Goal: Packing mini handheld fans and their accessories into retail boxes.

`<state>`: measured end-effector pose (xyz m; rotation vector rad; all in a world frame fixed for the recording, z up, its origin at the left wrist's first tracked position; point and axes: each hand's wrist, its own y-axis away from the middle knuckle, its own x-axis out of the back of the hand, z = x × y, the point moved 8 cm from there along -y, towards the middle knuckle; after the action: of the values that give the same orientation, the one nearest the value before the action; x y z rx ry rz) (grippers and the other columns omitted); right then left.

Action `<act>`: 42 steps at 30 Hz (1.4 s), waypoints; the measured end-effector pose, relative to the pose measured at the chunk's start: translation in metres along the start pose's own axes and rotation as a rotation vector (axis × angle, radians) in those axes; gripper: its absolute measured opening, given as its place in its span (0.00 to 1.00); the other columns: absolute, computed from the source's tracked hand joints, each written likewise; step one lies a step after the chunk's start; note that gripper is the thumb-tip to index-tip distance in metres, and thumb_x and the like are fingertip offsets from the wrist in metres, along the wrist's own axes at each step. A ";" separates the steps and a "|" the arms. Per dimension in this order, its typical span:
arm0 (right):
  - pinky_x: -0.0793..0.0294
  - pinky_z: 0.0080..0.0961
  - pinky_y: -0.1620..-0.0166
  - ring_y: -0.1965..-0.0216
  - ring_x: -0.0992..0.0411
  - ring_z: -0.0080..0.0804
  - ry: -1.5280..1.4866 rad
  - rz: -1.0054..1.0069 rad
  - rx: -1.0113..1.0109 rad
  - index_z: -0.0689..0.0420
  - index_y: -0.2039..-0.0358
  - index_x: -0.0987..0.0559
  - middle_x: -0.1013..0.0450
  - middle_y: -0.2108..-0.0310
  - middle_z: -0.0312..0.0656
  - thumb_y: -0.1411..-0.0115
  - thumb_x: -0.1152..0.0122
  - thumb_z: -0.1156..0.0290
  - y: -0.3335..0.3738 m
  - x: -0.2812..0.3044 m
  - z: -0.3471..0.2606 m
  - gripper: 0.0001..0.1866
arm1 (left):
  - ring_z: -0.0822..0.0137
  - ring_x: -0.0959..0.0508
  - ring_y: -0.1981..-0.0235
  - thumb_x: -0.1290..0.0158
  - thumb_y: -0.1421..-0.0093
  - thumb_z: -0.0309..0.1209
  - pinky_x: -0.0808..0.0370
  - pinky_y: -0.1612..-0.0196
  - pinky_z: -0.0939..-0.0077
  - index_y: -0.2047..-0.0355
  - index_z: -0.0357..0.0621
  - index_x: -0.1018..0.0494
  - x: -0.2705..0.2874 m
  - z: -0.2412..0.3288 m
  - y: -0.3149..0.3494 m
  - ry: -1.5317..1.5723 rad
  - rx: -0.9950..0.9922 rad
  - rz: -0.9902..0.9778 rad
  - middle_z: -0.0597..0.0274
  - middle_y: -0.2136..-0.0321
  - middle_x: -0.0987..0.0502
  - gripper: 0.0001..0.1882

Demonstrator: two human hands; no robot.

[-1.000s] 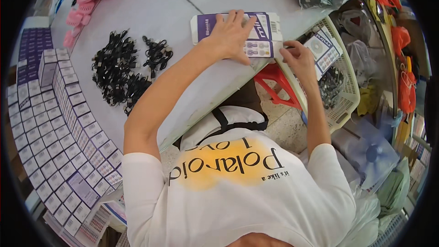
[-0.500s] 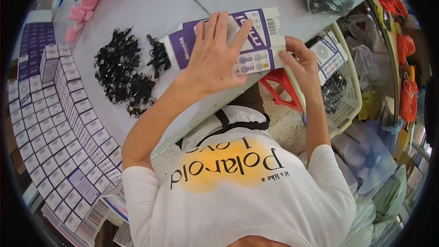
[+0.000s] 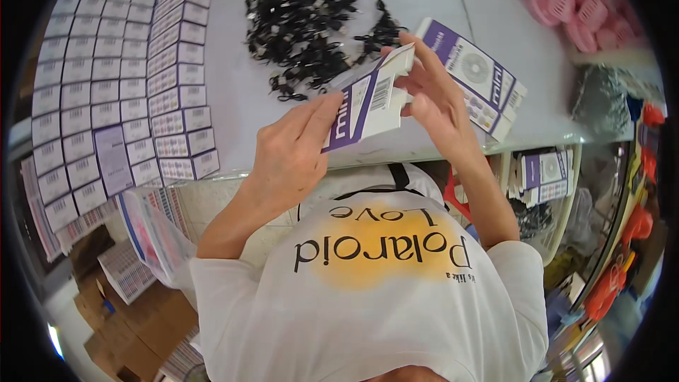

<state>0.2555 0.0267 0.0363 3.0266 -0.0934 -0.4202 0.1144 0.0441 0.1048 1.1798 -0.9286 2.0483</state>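
Observation:
A small white and purple carton (image 3: pixel 359 114) is in my left hand (image 3: pixel 293 148), fingers along its top side and the end with flaps turned toward the right. My right hand (image 3: pixel 442 102) is curled at that end, thumb and fingers at the flaps; part of its grip is hidden. Beyond my right hand, flattened cartons (image 3: pixel 475 69) of the same print, with a fan picture, lie on the table. A large heap of black cables (image 3: pixel 300 25) lies past my left hand. Behind the carton is a smaller bunch of cables (image 3: pixel 382 32).
Rows of stacked small boxes (image 3: pixel 85 110) fill the left side. Pink plastic fans (image 3: pixel 566 0) lie at the far right, near a grey plastic bag (image 3: pixel 601 102). Below the table edge, a pale basket (image 3: pixel 574 177) holds more cartons (image 3: pixel 548 170) and black bagged items.
My left hand has lifted a carton off the flattened ones and it now stands opened out. My right hand has moved to its flap end. The view has swung to the left.

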 end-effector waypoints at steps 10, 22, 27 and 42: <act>0.43 0.39 0.40 0.38 0.45 0.46 0.234 -0.121 0.216 0.58 0.34 0.55 0.49 0.37 0.53 0.68 0.23 0.46 -0.024 -0.046 -0.043 0.67 | 0.39 0.38 0.45 0.45 0.53 0.23 0.33 0.47 0.57 0.40 0.26 0.53 -0.002 -0.019 0.006 0.378 0.286 0.190 0.33 0.44 0.45 0.42; 0.39 0.33 0.43 0.44 0.37 0.40 0.202 -0.020 0.315 0.62 0.42 0.39 0.37 0.43 0.48 0.44 0.40 0.58 -0.018 -0.045 -0.053 0.35 | 0.55 0.27 0.52 0.43 0.48 0.23 0.31 0.50 0.70 0.58 0.44 0.29 0.017 -0.069 0.011 0.878 0.198 0.353 0.50 0.51 0.30 0.16; 0.31 0.32 0.49 0.49 0.32 0.42 0.823 -0.033 0.578 0.60 0.43 0.39 0.34 0.47 0.52 0.51 0.31 0.64 0.004 -0.056 -0.063 0.39 | 0.61 0.27 0.53 0.41 0.49 0.25 0.31 0.52 0.72 0.73 0.38 0.26 0.003 -0.047 0.011 0.881 0.207 0.172 0.47 0.49 0.31 0.05; 0.32 0.23 0.53 0.56 0.32 0.27 0.275 0.163 0.131 0.59 0.47 0.36 0.31 0.56 0.44 0.44 0.41 0.70 0.000 -0.028 -0.024 0.25 | 0.63 0.31 0.54 0.48 0.46 0.19 0.33 0.50 0.73 0.52 0.38 0.30 -0.010 -0.030 -0.001 0.765 0.128 0.410 0.52 0.54 0.34 0.19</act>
<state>0.2353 0.0306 0.0670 3.1367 -0.3574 0.0179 0.1054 0.0677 0.0853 0.1810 -0.6823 2.6095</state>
